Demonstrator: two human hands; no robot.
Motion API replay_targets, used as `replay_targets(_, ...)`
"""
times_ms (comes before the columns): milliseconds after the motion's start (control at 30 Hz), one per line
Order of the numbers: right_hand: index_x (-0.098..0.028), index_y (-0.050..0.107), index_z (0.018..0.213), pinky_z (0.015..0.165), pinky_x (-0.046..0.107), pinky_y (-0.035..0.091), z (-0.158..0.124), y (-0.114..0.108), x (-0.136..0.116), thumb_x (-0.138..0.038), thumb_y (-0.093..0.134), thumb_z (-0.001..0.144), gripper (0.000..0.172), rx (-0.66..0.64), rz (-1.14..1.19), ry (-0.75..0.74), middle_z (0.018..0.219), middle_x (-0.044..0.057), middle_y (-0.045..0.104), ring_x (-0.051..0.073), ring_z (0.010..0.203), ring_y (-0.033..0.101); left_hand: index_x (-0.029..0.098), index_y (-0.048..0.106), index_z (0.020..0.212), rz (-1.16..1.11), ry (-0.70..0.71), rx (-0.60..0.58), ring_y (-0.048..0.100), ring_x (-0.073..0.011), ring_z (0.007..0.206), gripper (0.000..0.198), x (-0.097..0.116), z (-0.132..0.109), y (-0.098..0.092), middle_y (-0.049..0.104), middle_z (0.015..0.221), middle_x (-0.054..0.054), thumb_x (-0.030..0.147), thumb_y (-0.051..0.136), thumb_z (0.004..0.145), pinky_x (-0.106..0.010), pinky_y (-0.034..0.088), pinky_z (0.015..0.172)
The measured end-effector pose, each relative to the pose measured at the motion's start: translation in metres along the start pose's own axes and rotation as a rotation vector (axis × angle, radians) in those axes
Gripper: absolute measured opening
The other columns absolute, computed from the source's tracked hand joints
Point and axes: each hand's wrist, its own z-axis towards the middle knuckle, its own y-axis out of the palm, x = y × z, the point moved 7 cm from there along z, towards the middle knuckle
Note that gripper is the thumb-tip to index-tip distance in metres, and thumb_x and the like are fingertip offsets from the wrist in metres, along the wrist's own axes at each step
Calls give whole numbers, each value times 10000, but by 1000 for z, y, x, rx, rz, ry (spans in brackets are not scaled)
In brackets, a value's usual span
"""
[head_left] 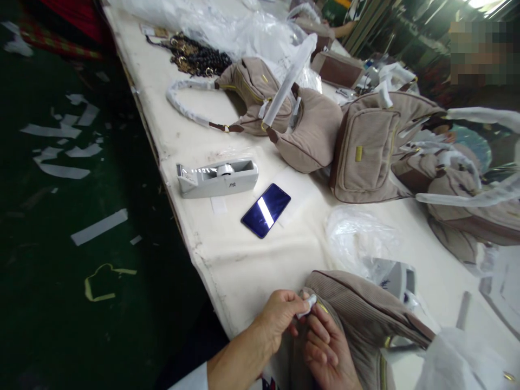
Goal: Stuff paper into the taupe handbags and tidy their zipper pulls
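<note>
A taupe ribbed-fabric bag (pixel 357 309) with gold zippers lies at the table's near edge, partly under my hands. My left hand (pixel 280 314) is closed, its thumb and forefinger pinching a small white wrapping (pixel 307 306) beside the bag's zipper. Close against it, my right hand (pixel 327 344) has curled fingers, with its fingertips at the other end of that wrapping. Whatever the wrapping covers is hidden. Just beyond the bag stands a second tape dispenser (pixel 407 279), partly behind crumpled clear plastic (pixel 357 233).
A grey tape dispenser (pixel 219 177) and a phone (pixel 266 210) lie on the cream table (pixel 227 260). Several taupe bags (pixel 365 151) with white-wrapped straps line the far side. Dark chains (pixel 195 57) and plastic sheeting (pixel 244 27) lie further back. Paper scraps (pixel 99 226) litter the green floor.
</note>
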Motion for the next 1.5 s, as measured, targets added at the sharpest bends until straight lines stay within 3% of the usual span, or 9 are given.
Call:
replay_targets(133,-145,667,864,295,69,227,3,6,3,-209,667,807,85,-60,-20,33,448,-125,443,-40,263,218,162,507,620,-25,-56,-49,449,-102,534,183,-2,1,3,473,571,27,296,627,588,-204,253,427)
replay_targets(267,-183,666,915,314,79,298,-2,8,-2,-287,672,799,156,-33,-75,47,484,-101,529,-23,263,314,162,500,584,11,57,-43,450,-110,562,145,8,-3,6,486,591,20,230,619,630,-232,307,500)
replay_targets(433,-181,646,980,419,201,484,-21,-2,-9,-489,704,727,404,207,-304,47,650,-7,675,50,344,499,162,582,613,477,571,105,508,-138,762,99,43,-21,8,526,784,-10,145,568,709,-246,374,682)
replay_targets(633,-160,643,805,367,174,431,-28,-12,-20,-450,795,620,376,494,-462,-173,562,-57,593,28,323,427,179,582,669,714,662,123,528,-144,790,140,44,-27,17,521,848,-21,125,489,759,-252,398,724)
replay_targets(733,-180,652,745,369,160,429,-23,-16,-18,-308,838,572,284,526,-438,-234,536,-84,542,17,337,391,176,571,629,644,587,88,514,-141,774,126,44,-22,13,519,820,-15,144,508,734,-250,392,699)
replay_targets(900,-182,656,722,383,146,410,-13,-22,-16,-275,815,610,216,481,-425,-349,524,-78,524,33,388,403,164,539,607,328,73,-140,472,-117,572,153,22,2,3,512,618,11,304,599,615,-223,333,472)
replay_targets(1000,-171,652,684,385,153,394,-6,-21,-12,-323,804,625,223,447,-445,-349,474,-75,489,45,392,400,155,537,607,256,-78,-266,469,-107,461,269,12,7,5,539,520,5,392,639,530,-207,298,396)
replay_targets(1300,-165,664,779,403,194,448,-20,-14,-20,-378,789,636,285,466,-437,-272,684,7,649,103,506,546,142,551,655,155,-4,-197,483,-89,493,318,7,2,9,570,610,4,414,658,532,-205,321,404)
replay_targets(1500,-158,660,634,409,153,425,-13,-12,-18,-311,830,581,235,454,-489,-398,467,-58,515,70,445,474,141,550,645,119,-63,-257,504,-109,443,276,3,6,10,558,496,-2,386,622,539,-211,333,407)
